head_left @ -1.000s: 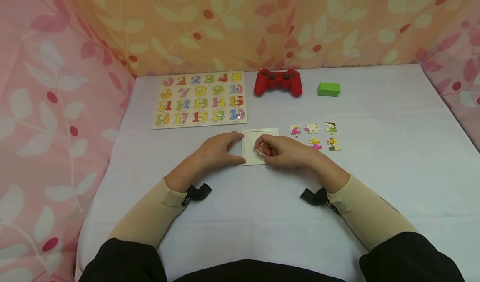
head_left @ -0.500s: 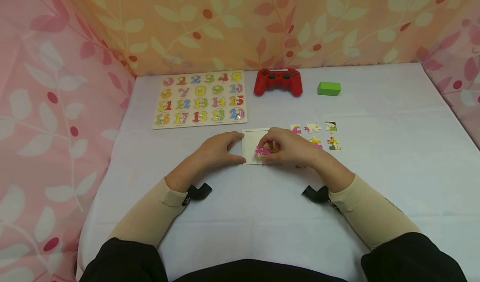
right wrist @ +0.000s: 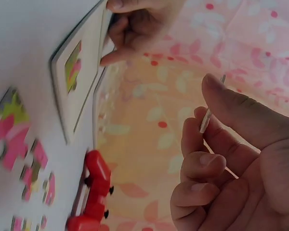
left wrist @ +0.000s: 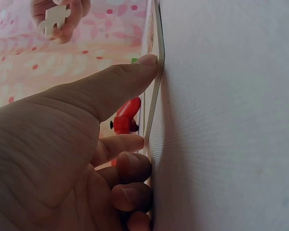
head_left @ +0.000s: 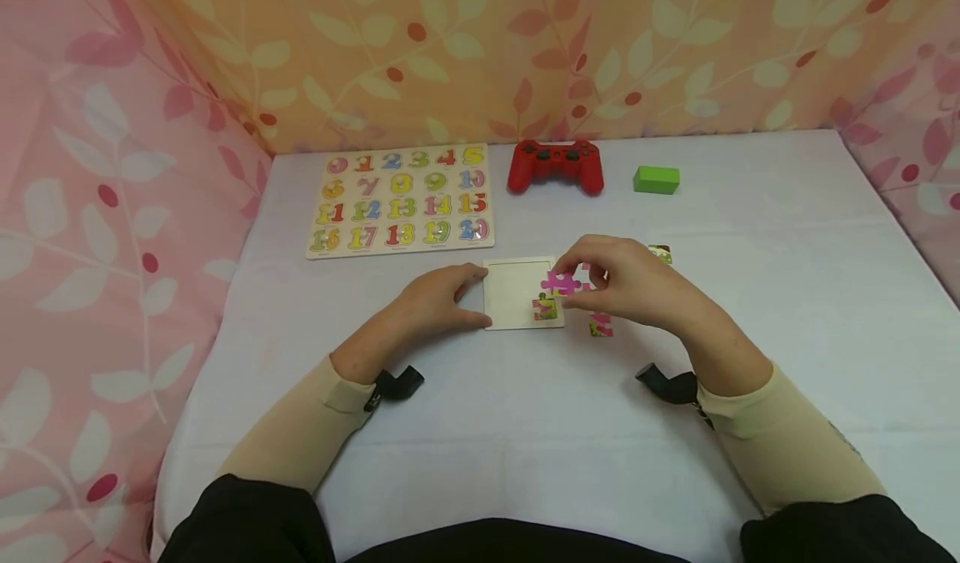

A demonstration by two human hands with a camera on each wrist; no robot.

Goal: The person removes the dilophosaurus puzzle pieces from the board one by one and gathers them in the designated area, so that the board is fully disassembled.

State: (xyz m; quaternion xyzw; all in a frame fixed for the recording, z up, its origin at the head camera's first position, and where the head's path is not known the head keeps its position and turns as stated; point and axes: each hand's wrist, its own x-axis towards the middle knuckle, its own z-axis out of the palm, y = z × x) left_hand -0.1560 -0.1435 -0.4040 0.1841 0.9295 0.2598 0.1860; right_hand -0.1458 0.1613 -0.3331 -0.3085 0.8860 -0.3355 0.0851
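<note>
My left hand (head_left: 435,301) lies at the left edge of a pale puzzle tray (head_left: 510,288), its thumb and index finger touching near the two left corners. In the left wrist view the thumb (left wrist: 130,74) presses on the tray's rim, with the other fingers loosely bent. Over the tray's right side, my right hand (head_left: 637,284) pinches a pink jigsaw piece (head_left: 561,281) between thumb and fingertips. The right wrist view shows that piece (right wrist: 208,115) edge-on. Another jigsaw piece (head_left: 545,310), green and pink, lies inside the tray at its lower right corner.
Loose jigsaw pieces (head_left: 600,325) lie right of the tray, several partly hidden by the right hand. Behind stand a wooden number board (head_left: 382,196), a red game controller (head_left: 555,166) and a green block (head_left: 657,180). Patterned cloth walls (head_left: 480,55) border the table.
My right hand has shifted right and slightly away from me with the pink piece, uncovering the green-and-pink piece in the tray's corner. My left hand has stayed at the tray's edge.
</note>
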